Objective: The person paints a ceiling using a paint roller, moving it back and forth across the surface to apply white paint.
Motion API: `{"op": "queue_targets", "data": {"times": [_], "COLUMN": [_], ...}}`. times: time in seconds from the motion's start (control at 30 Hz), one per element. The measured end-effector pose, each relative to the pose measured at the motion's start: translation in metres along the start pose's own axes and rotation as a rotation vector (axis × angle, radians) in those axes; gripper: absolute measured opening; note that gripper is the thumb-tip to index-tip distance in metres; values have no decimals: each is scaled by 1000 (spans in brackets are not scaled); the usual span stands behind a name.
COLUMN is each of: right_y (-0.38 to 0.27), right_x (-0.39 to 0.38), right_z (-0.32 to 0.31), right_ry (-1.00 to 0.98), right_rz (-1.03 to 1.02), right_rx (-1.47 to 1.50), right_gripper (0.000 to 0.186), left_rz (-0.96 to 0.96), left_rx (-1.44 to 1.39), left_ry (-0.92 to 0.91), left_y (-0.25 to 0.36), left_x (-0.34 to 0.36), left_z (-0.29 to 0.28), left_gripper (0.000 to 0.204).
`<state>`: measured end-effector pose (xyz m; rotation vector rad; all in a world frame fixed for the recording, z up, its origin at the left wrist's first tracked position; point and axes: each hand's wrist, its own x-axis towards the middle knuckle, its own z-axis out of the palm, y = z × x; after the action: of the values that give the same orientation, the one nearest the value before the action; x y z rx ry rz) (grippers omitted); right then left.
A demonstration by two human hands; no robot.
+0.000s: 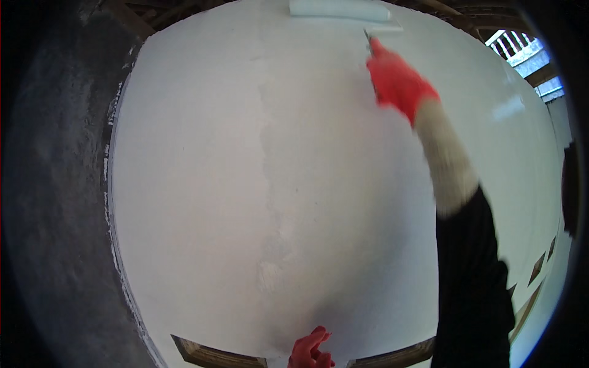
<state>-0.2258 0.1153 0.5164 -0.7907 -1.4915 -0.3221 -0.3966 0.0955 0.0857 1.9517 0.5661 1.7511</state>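
My right hand (pixel 400 81), in a red-coated glove with a cream knit cuff, is raised high and closed around the handle of a paint roller (pixel 339 9). The roller's pale sleeve lies against the upper part of a white wall (pixel 202 153), and its thin wire frame bends down to my grip. Low in the middle, my left hand (pixel 310 351) shows in a red glove, its fingers loosely bent and apart, with nothing visible in them. Only part of that hand is in the picture. A rough, uneven patch line (pixel 270 245) runs down the wall's middle.
Dark grey bare wall (pixel 55 184) borders the white surface on the left. Wood-edged openings (pixel 221 356) sit along the bottom, with smaller ones (pixel 537 268) at lower right. Dark roof timbers (pixel 503 19) cross the top, and daylight enters at upper right.
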Motion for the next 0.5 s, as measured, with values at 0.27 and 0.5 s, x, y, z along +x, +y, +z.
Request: {"op": "queue_targets", "data": {"times": [0.27,0.5], "right_y": [-19,88], "right_x": [79,-208], "right_z": [26,79], "right_ry": [-7,32], "right_rz": [16,-195], "right_rx": [141,-190], "right_gripper": [60,64], "left_rz": [-18,218], "left_rx": [21,-105], "left_ry": [38,-193], "left_y": [-9,7], "left_x": [-14,-42], "left_z": [-23,-2], "left_gripper": [36,36]}}
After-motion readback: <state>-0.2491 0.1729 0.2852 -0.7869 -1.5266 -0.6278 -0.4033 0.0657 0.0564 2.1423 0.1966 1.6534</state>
